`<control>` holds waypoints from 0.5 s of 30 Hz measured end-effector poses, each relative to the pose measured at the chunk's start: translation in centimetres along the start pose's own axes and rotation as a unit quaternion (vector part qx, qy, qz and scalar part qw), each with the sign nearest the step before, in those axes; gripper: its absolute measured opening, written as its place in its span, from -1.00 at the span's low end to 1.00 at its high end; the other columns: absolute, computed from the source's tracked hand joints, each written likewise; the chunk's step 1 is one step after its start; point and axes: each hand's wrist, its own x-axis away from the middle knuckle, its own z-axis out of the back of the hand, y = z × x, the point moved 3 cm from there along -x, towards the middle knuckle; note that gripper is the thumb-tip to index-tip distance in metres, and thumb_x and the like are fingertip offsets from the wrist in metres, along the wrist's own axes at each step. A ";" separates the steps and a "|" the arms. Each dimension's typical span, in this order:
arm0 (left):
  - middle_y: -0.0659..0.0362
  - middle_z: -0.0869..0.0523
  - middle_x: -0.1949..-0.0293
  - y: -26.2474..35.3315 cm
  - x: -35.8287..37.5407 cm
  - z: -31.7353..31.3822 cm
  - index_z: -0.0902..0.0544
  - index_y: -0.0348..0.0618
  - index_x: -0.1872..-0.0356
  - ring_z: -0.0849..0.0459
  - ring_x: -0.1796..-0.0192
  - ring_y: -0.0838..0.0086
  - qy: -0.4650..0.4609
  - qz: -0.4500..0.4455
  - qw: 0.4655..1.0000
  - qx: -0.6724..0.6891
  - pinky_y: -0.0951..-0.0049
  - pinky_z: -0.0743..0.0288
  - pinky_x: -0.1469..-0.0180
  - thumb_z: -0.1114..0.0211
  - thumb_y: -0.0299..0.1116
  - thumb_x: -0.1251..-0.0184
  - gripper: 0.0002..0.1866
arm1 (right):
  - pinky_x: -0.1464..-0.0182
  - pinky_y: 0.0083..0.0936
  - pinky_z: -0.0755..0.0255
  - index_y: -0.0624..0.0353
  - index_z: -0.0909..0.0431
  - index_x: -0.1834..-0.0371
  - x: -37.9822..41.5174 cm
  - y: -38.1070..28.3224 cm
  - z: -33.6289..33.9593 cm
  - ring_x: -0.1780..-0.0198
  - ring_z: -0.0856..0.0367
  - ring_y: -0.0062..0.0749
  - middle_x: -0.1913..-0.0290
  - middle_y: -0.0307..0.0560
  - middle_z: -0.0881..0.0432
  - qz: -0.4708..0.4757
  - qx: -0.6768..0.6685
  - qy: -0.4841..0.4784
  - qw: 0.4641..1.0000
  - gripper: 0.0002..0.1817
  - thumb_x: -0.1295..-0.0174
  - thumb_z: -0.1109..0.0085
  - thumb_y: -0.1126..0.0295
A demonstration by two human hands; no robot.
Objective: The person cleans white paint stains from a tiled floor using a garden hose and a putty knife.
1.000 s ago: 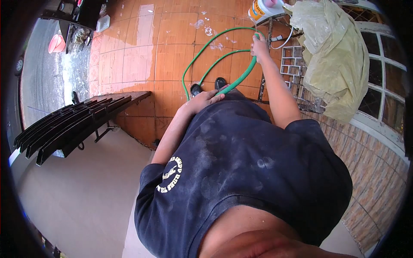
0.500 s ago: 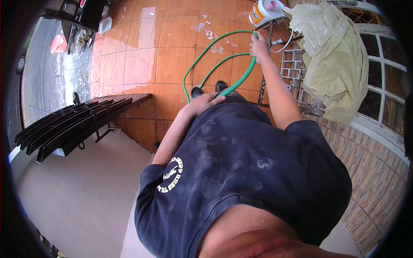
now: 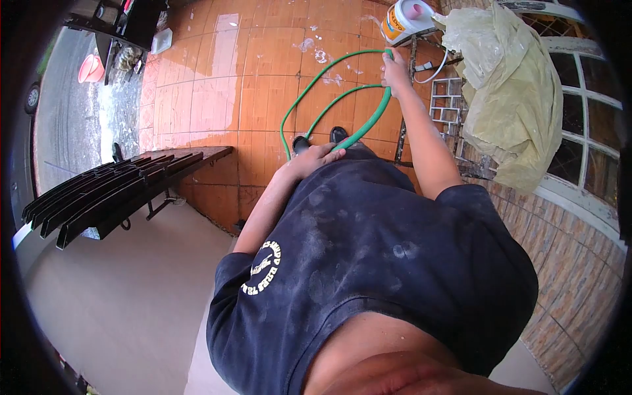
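A green hose [image 3: 370, 123] runs in loops in front of my body. Out ahead, my right hand [image 3: 396, 74] is closed around it, with the arm stretched forward. Close to my waist, my left hand [image 3: 313, 159] has its fingers curled over the near end of the thick stretch; part of its grip is hidden. Thinner loops of the same hose curve over the tiled floor [image 3: 263, 99] between the two hands. My dark shoes [image 3: 338, 134] stand just below the hose.
A black metal railing [image 3: 125, 181] lies to the left. At the right are a plastic sheet [image 3: 510, 99], a white bucket [image 3: 408, 20], a white metal grille [image 3: 446, 105] and a window frame [image 3: 582, 112]. A pink basin [image 3: 91, 68] stands far left. Parts of the floor look wet.
The right hand and the hose have shifted very slightly in view. Both hands keep the same grip.
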 end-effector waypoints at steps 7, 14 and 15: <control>-0.19 -0.65 0.03 -0.3 -0.3 0.1 -0.48 -0.21 -0.18 -0.59 -0.11 0.02 0.015 -0.014 1.000 -0.008 0.20 -0.40 -0.15 0.06 0.19 -0.42 -0.35 | 0.74 -0.65 0.00 -0.17 -0.34 -0.14 0.2 -0.1 0.4 0.73 -0.15 -0.68 0.56 -0.33 -0.28 0.026 0.004 0.084 0.996 -0.75 -0.43 0.09 0.27; -0.21 -0.66 0.07 -0.1 -0.3 0.3 -0.50 -0.20 -0.16 -0.59 -0.09 -0.01 -0.011 -0.017 1.000 -0.012 0.18 -0.40 -0.14 0.06 0.19 -0.42 -0.36 | 0.75 -0.66 0.00 -0.17 -0.37 -0.09 0.0 0.7 0.6 0.73 -0.15 -0.69 0.55 -0.33 -0.27 -0.020 0.000 0.050 0.999 -0.78 -0.42 0.09 0.28; -0.21 -0.66 0.07 -0.1 -0.3 0.3 -0.50 -0.20 -0.16 -0.59 -0.09 -0.01 -0.010 -0.017 1.000 -0.011 0.18 -0.40 -0.14 0.06 0.19 -0.42 -0.36 | 0.75 -0.66 0.00 -0.17 -0.37 -0.09 0.0 0.7 0.6 0.73 -0.15 -0.69 0.55 -0.33 -0.27 -0.020 0.000 0.049 0.999 -0.78 -0.42 0.09 0.28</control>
